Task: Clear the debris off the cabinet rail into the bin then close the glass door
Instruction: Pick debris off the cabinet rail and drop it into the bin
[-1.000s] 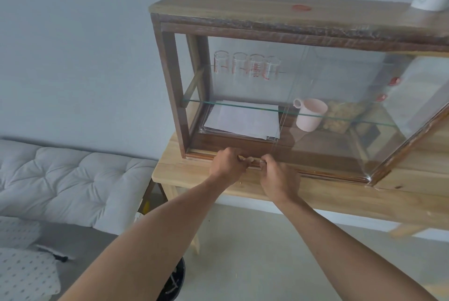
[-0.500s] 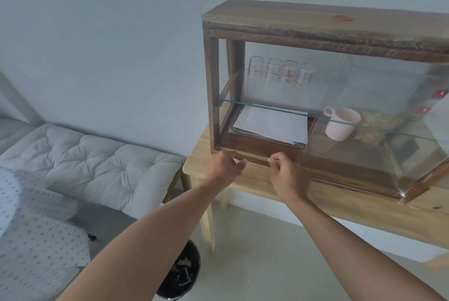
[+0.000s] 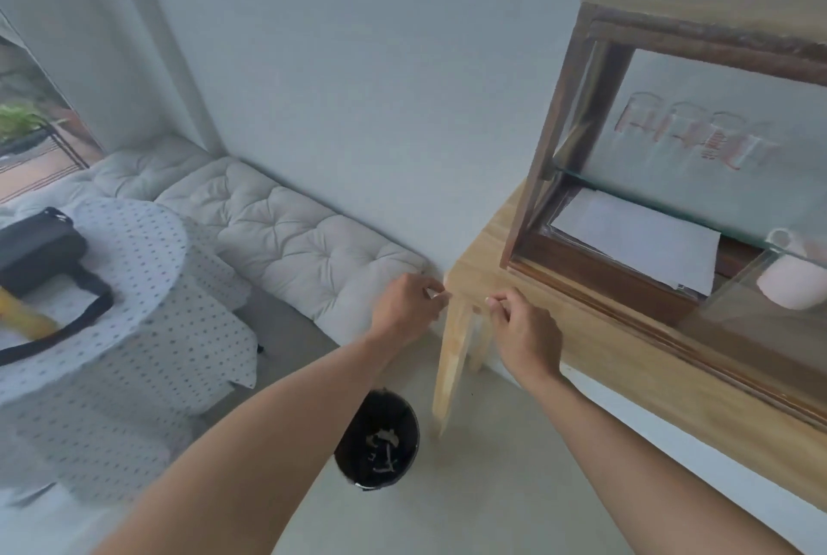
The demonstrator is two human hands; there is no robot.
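Wooden table [image 3: 492,259] stands against wall, right of frame. Cabinet [image 3: 698,12] sits on table top; its bottom rail [image 3: 626,308] runs along front edge. Glass door [image 3: 769,321] is slid to the right, so left half of cabinet is open. Inside: paper stack [image 3: 640,241] on cabinet floor, pink mug [image 3: 792,281] behind the glass, beakers [image 3: 689,138] on upper shelf. Cushioned bench [image 3: 291,236] is left of table. Black bin [image 3: 378,447] stands on floor near table leg, below and between both forearms; pale scraps lie inside.

L hand [image 3: 407,308] is curled, fingertips pinched on a small pale bit; item too small to ID. R hand [image 3: 526,330] is curled nearly to a fist at table corner; contents cannot be told. Both hands are off the rail, left of cabinet.
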